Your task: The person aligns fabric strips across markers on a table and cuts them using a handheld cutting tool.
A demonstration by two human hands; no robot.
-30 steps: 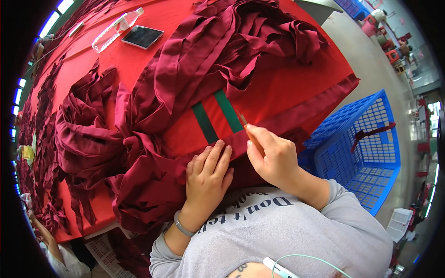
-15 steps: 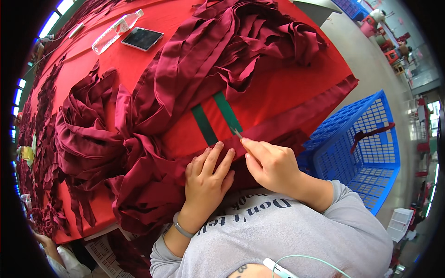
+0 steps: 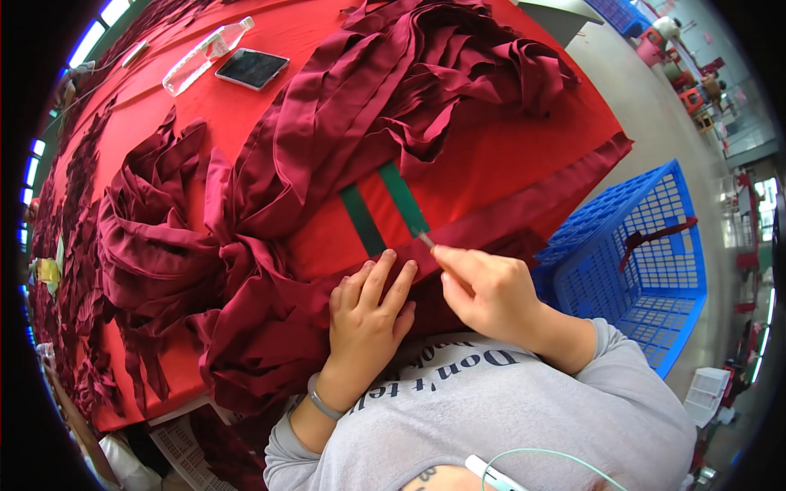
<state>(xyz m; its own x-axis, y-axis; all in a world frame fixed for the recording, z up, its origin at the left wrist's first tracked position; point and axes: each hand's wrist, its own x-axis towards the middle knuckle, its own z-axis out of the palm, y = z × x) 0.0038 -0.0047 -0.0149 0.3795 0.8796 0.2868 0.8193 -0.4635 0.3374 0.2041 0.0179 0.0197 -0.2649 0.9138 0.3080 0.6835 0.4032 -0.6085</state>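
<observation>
A long maroon fabric strip [image 3: 532, 199] runs slantwise along the table edge in front of me. My left hand [image 3: 366, 307] lies flat on the maroon cloth, its fingers stretched out and slightly apart. To its right, my right hand [image 3: 495, 286] pinches a slim pointed metal tool [image 3: 426, 240], whose tip is over the strip's upper edge, near the end of a green band. Its other end is hidden in my fingers. Two dark green bands, a left one [image 3: 363, 221] and a right one [image 3: 402, 199], lie side by side on the red tabletop just beyond my hands.
Heaped maroon strips [image 3: 385, 74] cover the far table, with a knotted bundle [image 3: 233, 245] at left. A phone [image 3: 252, 68] and clear plastic bottle [image 3: 209, 56] lie at far left. Right of the table stands a blue plastic basket [image 3: 630, 262]. Another person's sleeve [image 3: 127, 465] shows lower left.
My right hand has shifted slightly right, and the tool's tip has moved a little right and down. The left hand stays nearly in place. At lower left, the other person's arm has moved.
</observation>
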